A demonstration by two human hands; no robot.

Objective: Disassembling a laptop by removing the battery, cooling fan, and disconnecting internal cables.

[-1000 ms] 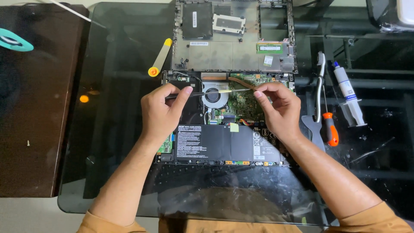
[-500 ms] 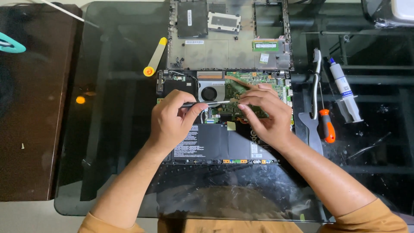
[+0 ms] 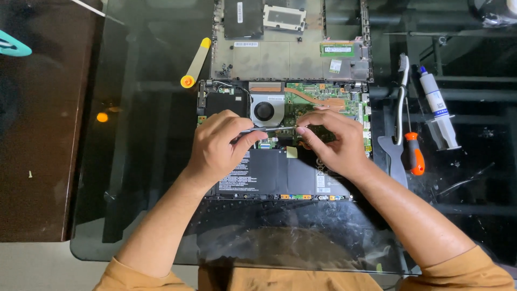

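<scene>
Glass-topped bench (image 3: 134, 161) carries an opened laptop chassis (image 3: 280, 140) at its centre, with the detached bottom cover (image 3: 291, 59) lying just beyond it. On the cover sit a small white rectangular label (image 3: 246, 44), a white label on a black panel (image 3: 239, 12) and a green memory module (image 3: 337, 49). A large black battery (image 3: 269, 172) in the chassis bears a block of white print and, beside it, a small yellow square sticker (image 3: 291, 152).

Left hand (image 3: 218, 148) and right hand (image 3: 334, 143) meet over the green mainboard (image 3: 323, 99), just in front of the round black fan (image 3: 264, 111). Fingers of the left hand are closed on a thin metal tool (image 3: 269, 129), held level; fingers of the right hand pinch at its far tip against the board.

Right of the chassis lie an orange-handled screwdriver (image 3: 413, 153), a white syringe (image 3: 437, 110) and a grey pry tool (image 3: 396, 156). A yellow-tipped tool (image 3: 195, 63) lies to the left.
</scene>
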